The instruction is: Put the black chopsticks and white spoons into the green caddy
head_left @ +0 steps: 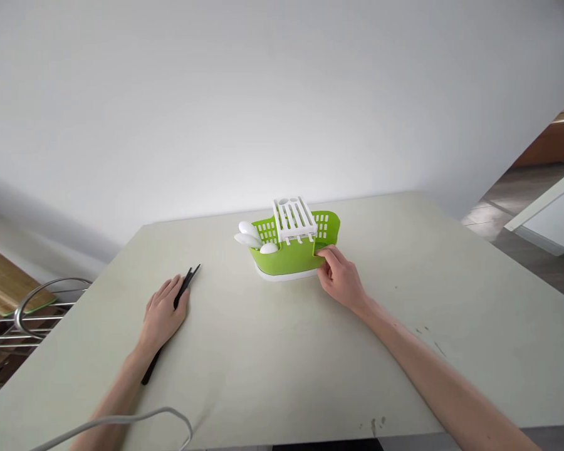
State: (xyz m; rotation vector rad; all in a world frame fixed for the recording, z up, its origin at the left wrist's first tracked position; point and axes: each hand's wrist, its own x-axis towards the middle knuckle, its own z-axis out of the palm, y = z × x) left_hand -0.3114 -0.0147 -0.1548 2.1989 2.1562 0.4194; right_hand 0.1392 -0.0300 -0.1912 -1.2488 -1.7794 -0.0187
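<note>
My left hand (pixel 163 316) rests on the left part of the table, closed around a pair of black chopsticks (pixel 151 368) with shiny tips that jut out past the thumb. My right hand (pixel 341 275) pinches the front right edge of a green plastic cutlery holder (pixel 294 260), its fingertips partly hidden behind the rim. The holder stands upright on a white base tray (pixel 286 275) near the wall. Across its top sits a white slotted rack (pixel 295 220) with small hooks in front. Several white spoons (pixel 249 235) lean out of the holder's left end.
A pale table (pixel 263 351) meets the wall (pixel 282 100) at the back. To the left stands a metal wire rack (pixel 32 313) with wooden boards (pixel 9 285). A grey cable (pixel 122 418) crosses the lower left, over my left forearm.
</note>
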